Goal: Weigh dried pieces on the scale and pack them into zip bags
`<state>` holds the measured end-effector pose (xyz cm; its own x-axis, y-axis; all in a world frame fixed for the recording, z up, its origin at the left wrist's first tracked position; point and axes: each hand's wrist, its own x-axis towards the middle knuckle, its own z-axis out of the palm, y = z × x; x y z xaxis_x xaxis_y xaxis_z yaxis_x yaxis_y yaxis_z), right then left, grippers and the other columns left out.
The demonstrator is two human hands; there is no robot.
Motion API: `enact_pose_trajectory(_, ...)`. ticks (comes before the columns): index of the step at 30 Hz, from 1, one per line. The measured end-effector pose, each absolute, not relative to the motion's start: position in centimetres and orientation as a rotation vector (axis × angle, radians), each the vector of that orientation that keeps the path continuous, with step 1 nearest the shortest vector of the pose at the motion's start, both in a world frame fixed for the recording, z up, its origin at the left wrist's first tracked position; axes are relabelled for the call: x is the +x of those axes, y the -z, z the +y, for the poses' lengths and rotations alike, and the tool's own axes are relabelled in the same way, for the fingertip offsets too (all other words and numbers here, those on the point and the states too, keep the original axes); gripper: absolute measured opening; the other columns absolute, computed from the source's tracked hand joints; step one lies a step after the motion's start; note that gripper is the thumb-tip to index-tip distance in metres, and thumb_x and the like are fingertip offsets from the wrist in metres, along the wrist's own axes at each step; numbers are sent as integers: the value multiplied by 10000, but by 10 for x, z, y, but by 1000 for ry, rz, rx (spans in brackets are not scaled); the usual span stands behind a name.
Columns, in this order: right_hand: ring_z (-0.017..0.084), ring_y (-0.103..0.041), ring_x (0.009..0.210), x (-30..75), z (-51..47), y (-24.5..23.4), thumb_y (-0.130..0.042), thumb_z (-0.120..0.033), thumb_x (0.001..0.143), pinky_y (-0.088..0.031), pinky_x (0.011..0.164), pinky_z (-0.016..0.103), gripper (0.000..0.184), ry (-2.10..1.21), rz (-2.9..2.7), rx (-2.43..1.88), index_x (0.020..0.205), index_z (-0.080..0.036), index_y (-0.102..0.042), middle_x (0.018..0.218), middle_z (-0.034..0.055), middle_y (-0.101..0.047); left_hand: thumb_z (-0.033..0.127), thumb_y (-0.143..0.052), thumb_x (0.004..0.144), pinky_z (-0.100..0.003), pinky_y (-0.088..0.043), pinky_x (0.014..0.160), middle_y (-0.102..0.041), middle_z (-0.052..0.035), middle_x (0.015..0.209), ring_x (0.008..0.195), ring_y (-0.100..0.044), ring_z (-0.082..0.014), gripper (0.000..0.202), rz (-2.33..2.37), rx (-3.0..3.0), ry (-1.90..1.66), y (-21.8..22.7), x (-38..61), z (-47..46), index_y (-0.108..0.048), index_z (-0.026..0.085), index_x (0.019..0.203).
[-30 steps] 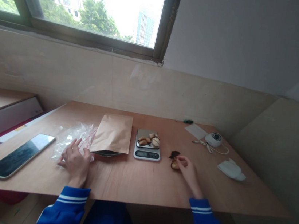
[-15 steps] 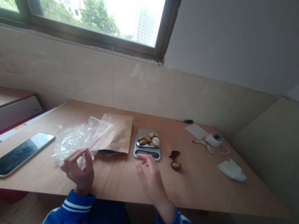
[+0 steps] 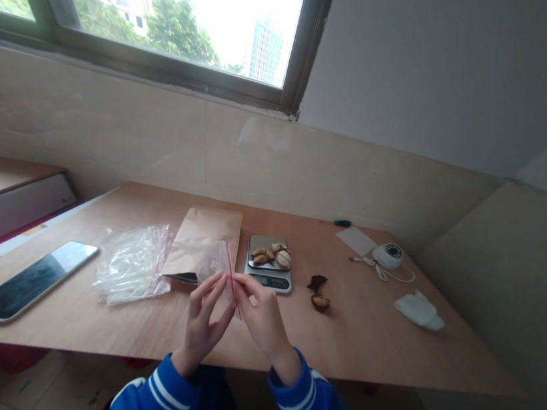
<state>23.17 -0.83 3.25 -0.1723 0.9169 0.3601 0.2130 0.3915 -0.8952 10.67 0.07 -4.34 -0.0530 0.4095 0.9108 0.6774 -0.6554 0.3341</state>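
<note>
My left hand (image 3: 202,320) and my right hand (image 3: 259,314) meet in front of me above the table's near edge. Both pinch a small clear zip bag (image 3: 218,261) with a red seal strip, held upright between the fingertips. Behind the bag lies a brown paper pouch (image 3: 206,240), its dark mouth toward me. A small digital scale (image 3: 269,263) to its right carries several brown dried pieces. Two dark pieces (image 3: 318,291) lie loose on the wood to the right of the scale.
A pile of clear zip bags (image 3: 132,264) lies left of the pouch, and a phone (image 3: 32,279) on a white cable rests at the far left. A white round device (image 3: 389,254) with cord, a paper slip (image 3: 353,240) and a white cloth (image 3: 418,309) sit at the right.
My left hand lifted one bag off the pile and carried it to the middle. My right hand left the dark pieces and came over to grip the same bag.
</note>
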Motion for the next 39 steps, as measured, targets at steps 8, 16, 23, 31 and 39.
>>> enact_pose_trajectory(8,211,-676,792,257,5,-33,-473,-268,925,-500,722,297,239,-532,-1857,-1219,935,-236,-710,849,41,-731,161,-569,866,-272,-497,712,-690,-20,938,810,-639,-138,290,-1034,-2091,1676,29,109,29,-628,275,1126)
enact_pose_trajectory(16,210,-649,921,313,51,-29,-447,-372,927,-498,824,332,272,-458,-1748,-1345,1000,-222,-662,988,65,-705,163,-628,826,-284,-457,664,-666,3,762,688,-593,-129,82,-1076,-1787,1898,31,108,63,-654,206,891)
enact_pose_trajectory(23,242,-411,1277,346,100,10,-504,-223,840,-299,1071,456,426,-342,-2060,-1345,1266,-217,-521,1338,116,-502,174,-574,855,-292,-420,656,-630,2,743,670,-560,-141,47,-1045,-1788,1907,66,111,68,-576,193,898)
enact_pose_trajectory(31,262,-417,1248,342,131,44,-557,-202,806,-316,1042,445,519,-315,-2155,-1587,1320,-200,-481,1333,128,-495,290,-521,877,-318,-407,678,-571,-15,765,711,-527,-169,115,-1044,-1836,2026,77,107,71,-544,190,930)
enact_pose_trajectory(39,234,-535,1031,341,139,54,-518,-147,807,-424,937,395,295,-123,-2036,-1484,1080,-183,-623,1062,97,-607,328,-488,884,-327,-407,673,-556,-21,774,708,-524,-175,150,-1064,-1840,2014,78,106,71,-533,193,931)
